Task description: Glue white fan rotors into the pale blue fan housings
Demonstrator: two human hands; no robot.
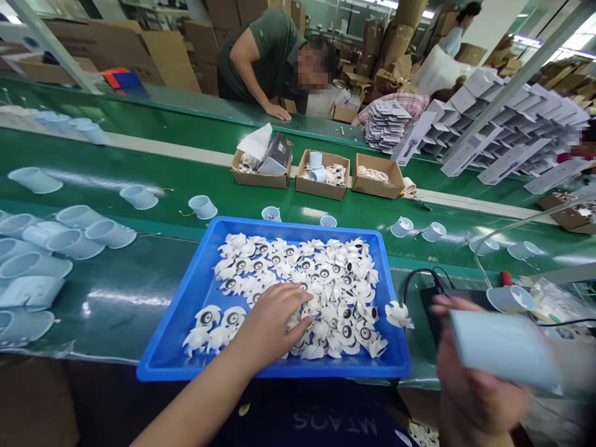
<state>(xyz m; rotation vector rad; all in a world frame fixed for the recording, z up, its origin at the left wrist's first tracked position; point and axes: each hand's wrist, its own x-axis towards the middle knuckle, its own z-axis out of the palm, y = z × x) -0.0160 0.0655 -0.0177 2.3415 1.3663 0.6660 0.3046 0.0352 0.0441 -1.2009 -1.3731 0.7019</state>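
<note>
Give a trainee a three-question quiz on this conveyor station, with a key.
1. True or false: the left hand is touching the white parts in the blue plastic tray.
2. What does the right hand hold? A: a cardboard box. B: a pale flat panel. C: a black cable.
3. How many cardboard boxes stand in the row beyond the tray on the green conveyor belt?

Key: 1 true; 2 B; 3 three.
</note>
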